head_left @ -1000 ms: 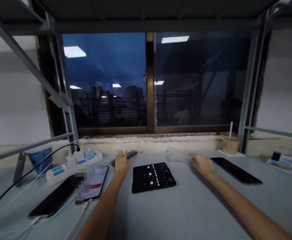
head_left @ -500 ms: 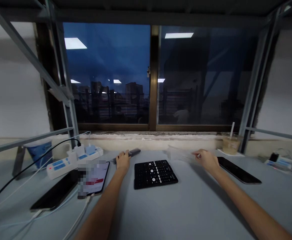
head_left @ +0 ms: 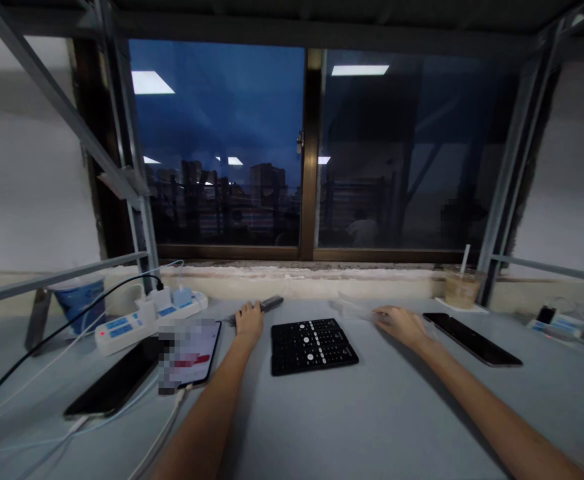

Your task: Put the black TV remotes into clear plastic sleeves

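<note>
My left hand (head_left: 249, 319) lies on the grey table with its fingers curled over the near end of a dark slim bar (head_left: 271, 304). My right hand (head_left: 397, 323) rests low on the table, fingers held together at the edge of a clear plastic piece (head_left: 353, 307). Between my hands lies a black keypad-like board (head_left: 313, 345) with white dots. Neither hand touches it.
At the left lie a dark phone (head_left: 117, 383) on a cable, a lit phone (head_left: 189, 353), a white power strip (head_left: 142, 320) and a blue cup (head_left: 79, 300). At the right are another phone (head_left: 472, 339), a drink with a straw (head_left: 461, 287) and a small power strip (head_left: 557, 323). The window sill runs behind.
My left hand went from spread flat to curled over the dark bar. My right hand lifted with the plastic piece, then came back down onto the table. The view tilted slightly.
</note>
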Demonstrator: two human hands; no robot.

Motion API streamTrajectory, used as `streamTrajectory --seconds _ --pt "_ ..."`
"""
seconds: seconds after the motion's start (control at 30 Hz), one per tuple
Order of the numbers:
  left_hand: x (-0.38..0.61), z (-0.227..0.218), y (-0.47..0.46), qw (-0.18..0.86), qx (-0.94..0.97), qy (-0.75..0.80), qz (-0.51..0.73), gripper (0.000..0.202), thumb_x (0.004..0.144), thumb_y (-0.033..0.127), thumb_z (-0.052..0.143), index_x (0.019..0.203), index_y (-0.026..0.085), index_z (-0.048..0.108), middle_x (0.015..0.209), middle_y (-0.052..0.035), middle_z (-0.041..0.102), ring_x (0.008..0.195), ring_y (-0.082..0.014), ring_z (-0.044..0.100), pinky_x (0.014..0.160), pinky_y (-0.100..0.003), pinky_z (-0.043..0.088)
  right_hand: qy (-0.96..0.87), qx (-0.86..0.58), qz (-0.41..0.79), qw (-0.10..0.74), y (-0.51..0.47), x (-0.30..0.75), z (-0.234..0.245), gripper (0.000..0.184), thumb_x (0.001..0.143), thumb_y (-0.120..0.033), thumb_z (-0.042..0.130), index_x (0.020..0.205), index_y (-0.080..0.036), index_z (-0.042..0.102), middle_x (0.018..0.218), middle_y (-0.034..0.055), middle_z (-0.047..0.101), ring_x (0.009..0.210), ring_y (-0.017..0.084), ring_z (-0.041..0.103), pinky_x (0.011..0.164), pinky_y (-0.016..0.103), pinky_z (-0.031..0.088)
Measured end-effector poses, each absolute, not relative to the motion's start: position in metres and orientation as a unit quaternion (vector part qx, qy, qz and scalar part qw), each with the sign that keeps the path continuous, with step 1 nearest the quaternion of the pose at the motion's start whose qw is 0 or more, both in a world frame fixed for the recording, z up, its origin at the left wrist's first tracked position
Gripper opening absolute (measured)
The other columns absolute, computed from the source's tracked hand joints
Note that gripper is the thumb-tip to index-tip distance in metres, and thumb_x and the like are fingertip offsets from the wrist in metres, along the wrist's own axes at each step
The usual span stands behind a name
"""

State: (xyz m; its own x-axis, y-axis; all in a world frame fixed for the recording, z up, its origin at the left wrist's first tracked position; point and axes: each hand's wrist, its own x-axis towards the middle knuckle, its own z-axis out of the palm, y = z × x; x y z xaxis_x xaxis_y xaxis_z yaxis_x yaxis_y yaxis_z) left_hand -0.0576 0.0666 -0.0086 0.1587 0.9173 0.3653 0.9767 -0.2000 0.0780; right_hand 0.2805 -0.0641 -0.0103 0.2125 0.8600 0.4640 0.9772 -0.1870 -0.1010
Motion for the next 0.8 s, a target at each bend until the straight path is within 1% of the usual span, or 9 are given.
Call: streamTrajectory --seconds 0.03,0.1,0.23,0.33,0.43,0.5,0.57,0.67,0.8 --pt "-0.057 -0.009 0.066 0.088 -0.756 -0.626 -0.168 0.029 0.088 0.023 0.038 0.114 0.017 0.048 0.115 -0.0142 0.053 0.110 -0.0250 0.047 0.090 -0.036 0.033 -0.603 -0.758 -0.155 0.191 -0.064 0.280 -0.010 0.020 0.077 -0.025 0.054 0.092 -0.026 0.067 0.097 0.0024 0.068 0.091 0.022 0.062 0.073 0.030 0.045" --pt "-0.057 -0.008 0.066 0.086 -0.757 -0.627 -0.166 0.029 0.088 0.023 0.037 0.114 0.017 0.048 0.115 -0.0139 0.053 0.110 -0.0249 0.047 0.090 -0.037 0.033 -0.588 -0.767 -0.165 0.196 -0.064 0.280 -0.008 0.020 0.081 -0.028 0.050 0.090 -0.027 0.068 0.093 0.0023 0.069 0.088 0.022 0.062 0.068 0.029 0.044" --pt "-0.057 -0.007 0.065 0.085 -0.757 -0.627 -0.163 0.030 0.088 0.022 0.037 0.115 0.017 0.048 0.115 -0.0138 0.054 0.109 -0.0248 0.047 0.088 -0.036 0.033 -0.549 -0.773 -0.217 0.234 -0.068 0.281 0.000 0.030 0.087 -0.034 0.039 0.097 -0.026 0.066 0.098 0.0038 0.065 0.082 0.020 0.061 0.061 0.027 0.042" --pt "-0.057 -0.007 0.064 0.087 -0.758 -0.627 -0.161 0.030 0.088 0.023 0.037 0.115 0.016 0.048 0.115 -0.0139 0.053 0.109 -0.0248 0.047 0.088 -0.036 0.033 -0.541 -0.753 -0.269 0.262 -0.069 0.278 0.002 0.032 0.089 -0.032 0.036 0.101 -0.025 0.065 0.097 0.0053 0.060 0.084 0.018 0.058 0.062 0.025 0.041" --pt "-0.057 -0.007 0.063 0.092 -0.757 -0.627 -0.160 0.029 0.088 0.023 0.036 0.115 0.017 0.048 0.115 -0.0137 0.053 0.109 -0.0247 0.047 0.088 -0.036 0.033 -0.564 -0.738 -0.287 0.232 -0.065 0.270 -0.002 0.033 0.089 -0.029 0.035 0.105 -0.026 0.064 0.094 0.0064 0.058 0.088 0.019 0.055 0.065 0.025 0.040" --pt "-0.057 -0.007 0.063 0.094 -0.756 -0.628 -0.159 0.029 0.088 0.023 0.037 0.115 0.017 0.048 0.115 -0.0138 0.053 0.109 -0.0246 0.047 0.088 -0.036 0.033 -0.591 -0.736 -0.269 0.190 -0.061 0.262 -0.007 0.030 0.088 -0.028 0.037 0.100 -0.027 0.065 0.093 0.0068 0.058 0.087 0.019 0.054 0.065 0.026 0.040" --pt "-0.057 -0.007 0.063 0.095 -0.755 -0.629 -0.157 0.029 0.088 0.023 0.037 0.115 0.017 0.047 0.114 -0.0135 0.054 0.109 -0.0244 0.047 0.088 -0.036 0.033 -0.614 -0.735 -0.239 0.159 -0.058 0.256 -0.012 0.027 0.086 -0.032 0.043 0.093 -0.026 0.068 0.093 0.0070 0.059 0.088 0.020 0.054 0.068 0.027 0.040" --pt "-0.057 -0.007 0.063 0.096 -0.755 -0.630 -0.154 0.029 0.088 0.024 0.037 0.115 0.018 0.047 0.114 -0.0130 0.053 0.109 -0.0243 0.047 0.088 -0.035 0.034 -0.628 -0.734 -0.206 0.156 -0.056 0.250 -0.019 0.030 0.087 -0.039 0.042 0.091 -0.025 0.068 0.093 0.0060 0.061 0.090 0.020 0.056 0.071 0.028 0.041" --pt "-0.057 -0.006 0.064 0.096 -0.755 -0.630 -0.152 0.029 0.088 0.023 0.038 0.115 0.018 0.048 0.114 -0.0130 0.053 0.110 -0.0241 0.047 0.089 -0.035 0.034 -0.614 -0.747 -0.196 0.164 -0.057 0.251 -0.016 0.031 0.089 -0.029 0.036 0.095 -0.025 0.067 0.095 0.0049 0.062 0.088 0.019 0.058 0.067 0.027 0.042"
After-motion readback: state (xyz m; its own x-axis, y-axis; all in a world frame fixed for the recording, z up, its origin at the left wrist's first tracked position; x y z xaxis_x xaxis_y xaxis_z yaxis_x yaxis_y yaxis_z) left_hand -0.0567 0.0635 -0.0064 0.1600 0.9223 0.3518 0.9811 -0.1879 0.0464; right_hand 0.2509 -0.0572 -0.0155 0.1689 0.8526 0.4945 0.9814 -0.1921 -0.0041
